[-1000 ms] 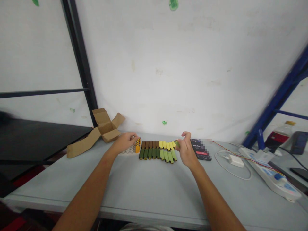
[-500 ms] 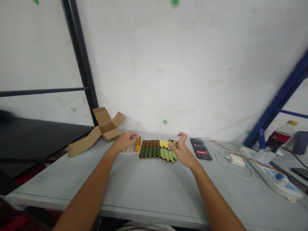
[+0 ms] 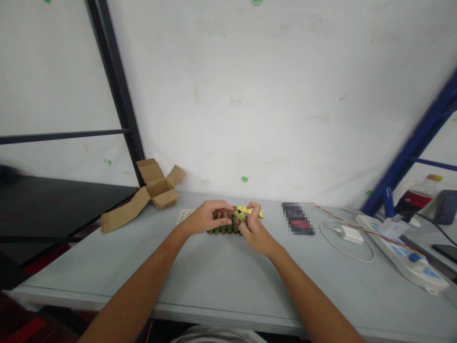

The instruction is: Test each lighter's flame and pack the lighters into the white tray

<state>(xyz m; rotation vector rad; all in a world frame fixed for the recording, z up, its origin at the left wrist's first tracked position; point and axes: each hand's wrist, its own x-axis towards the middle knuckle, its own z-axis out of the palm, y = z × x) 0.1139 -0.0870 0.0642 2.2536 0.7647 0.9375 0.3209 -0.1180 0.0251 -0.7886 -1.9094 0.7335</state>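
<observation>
A grey table (image 3: 228, 281) stands against a stained white wall, with a black frame post on the left and a blue one on the right. At its far middle lie rows of small cylinders (image 3: 222, 229), dark green ones showing in front of the hands and yellow ones (image 3: 254, 212) behind. The left hand (image 3: 207, 219) rests over the left end of the rows, fingers curled down on them; whether it pinches any one cylinder I cannot tell. The right hand (image 3: 254, 231) is clenched on a yellow-green cylinder (image 3: 240, 214), held between thumb and fingertips just above the rows, its dark end turned toward the camera. The two hands nearly meet at that piece.

The step in hand looks like sorting the cylinders by colour: one is lifted clear and being carried to or from its place in the rows. The next move, as I judge it, calls for a steady pinch and a low, short path so the neighbours are not knocked out of line, with the left hand bracing the rows.

A white tray (image 3: 184, 216) lies just left of the hands, an opened cardboard box (image 3: 157, 190) further left. To the right are a phone (image 3: 298, 219), a white charger (image 3: 348, 234) with its looped cable, and a power strip (image 3: 403, 255).
</observation>
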